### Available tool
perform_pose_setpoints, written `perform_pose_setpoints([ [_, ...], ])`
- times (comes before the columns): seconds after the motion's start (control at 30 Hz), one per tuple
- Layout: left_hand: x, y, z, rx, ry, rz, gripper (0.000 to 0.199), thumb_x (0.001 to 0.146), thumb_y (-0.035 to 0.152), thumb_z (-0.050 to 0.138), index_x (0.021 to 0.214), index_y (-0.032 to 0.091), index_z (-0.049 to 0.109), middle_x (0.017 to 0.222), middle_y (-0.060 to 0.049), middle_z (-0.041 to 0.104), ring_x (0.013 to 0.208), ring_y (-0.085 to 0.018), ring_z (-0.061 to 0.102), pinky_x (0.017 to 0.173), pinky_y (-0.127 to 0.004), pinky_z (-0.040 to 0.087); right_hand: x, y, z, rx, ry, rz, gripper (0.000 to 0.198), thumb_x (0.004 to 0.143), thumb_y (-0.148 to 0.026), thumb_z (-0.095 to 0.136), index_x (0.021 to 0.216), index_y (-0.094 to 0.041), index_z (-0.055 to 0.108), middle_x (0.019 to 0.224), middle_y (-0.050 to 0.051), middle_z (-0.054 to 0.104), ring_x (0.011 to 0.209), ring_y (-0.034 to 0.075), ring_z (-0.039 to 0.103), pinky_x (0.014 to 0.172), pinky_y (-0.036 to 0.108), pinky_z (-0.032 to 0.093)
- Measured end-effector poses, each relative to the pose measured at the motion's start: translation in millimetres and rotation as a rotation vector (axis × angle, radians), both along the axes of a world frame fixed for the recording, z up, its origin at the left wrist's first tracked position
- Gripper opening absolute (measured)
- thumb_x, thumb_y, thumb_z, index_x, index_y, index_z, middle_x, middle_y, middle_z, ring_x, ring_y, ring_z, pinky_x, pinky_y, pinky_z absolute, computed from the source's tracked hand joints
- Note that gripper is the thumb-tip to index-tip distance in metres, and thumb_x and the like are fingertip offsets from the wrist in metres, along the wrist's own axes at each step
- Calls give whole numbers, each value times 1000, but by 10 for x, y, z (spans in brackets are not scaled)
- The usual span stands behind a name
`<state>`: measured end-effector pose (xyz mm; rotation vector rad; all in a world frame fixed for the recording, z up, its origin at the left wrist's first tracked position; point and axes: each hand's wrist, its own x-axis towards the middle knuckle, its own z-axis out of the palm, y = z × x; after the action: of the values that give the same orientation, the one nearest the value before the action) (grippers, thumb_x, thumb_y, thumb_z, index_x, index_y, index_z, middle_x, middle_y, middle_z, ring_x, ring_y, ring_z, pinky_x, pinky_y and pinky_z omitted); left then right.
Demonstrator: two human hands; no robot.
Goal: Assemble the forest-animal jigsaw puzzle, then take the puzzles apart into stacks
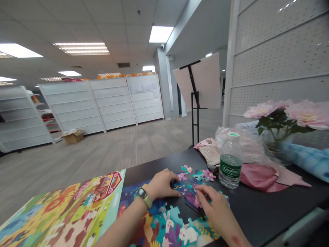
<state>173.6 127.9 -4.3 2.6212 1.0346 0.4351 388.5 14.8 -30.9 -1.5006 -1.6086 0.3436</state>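
Note:
A partly joined jigsaw puzzle (177,216) with white rabbits, purple leaves and a teal and dark blue ground lies on the black table in front of me. My left hand (163,185), wearing a watch, rests over its upper part. Its thumb and forefinger are curved and apart, beside some blue pieces. My right hand (212,202) has its fingertips and thumb at the edge of a purple puzzle piece (192,199), which looks slightly tilted. The fingers partly cover that contact. Loose puzzle pieces (204,175) lie scattered just beyond both hands.
A colourful farm-animal picture sheet (84,206) lies to the left. On the right stand a water bottle (230,164), pink cloth (259,176), clear plastic wrapping (250,144) and a vase of pink flowers (279,137). Behind the table is a board on a black stand (195,120).

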Motion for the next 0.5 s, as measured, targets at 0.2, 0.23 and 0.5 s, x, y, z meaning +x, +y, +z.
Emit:
perform_pose_setpoints([
  [0.2,169,-61,-48,26,-15,45,39,74,34,74,112,26,72,105,-5,73,101,-29,61,88,-34,45,-1,-7,9,5,27,8,29,93,-36,46,94,-23,71,85,5,74,79,21,69,73,30,51],
  [0.23,225,-41,-55,29,-20,44,38,73,33,74,110,25,73,104,-5,73,100,-29,61,88,-34,45,-2,-11,14,13,25,9,29,94,-35,45,92,-24,71,84,4,74,78,21,69,73,30,51],
  [0.5,529,222,-38,5,-96,60,53,70,36,77,120,24,68,107,-4,74,99,-27,65,93,-35,45,-9,-44,60,46,29,0,28,93,-32,45,86,-24,71,77,3,72,74,20,68,68,28,49],
])
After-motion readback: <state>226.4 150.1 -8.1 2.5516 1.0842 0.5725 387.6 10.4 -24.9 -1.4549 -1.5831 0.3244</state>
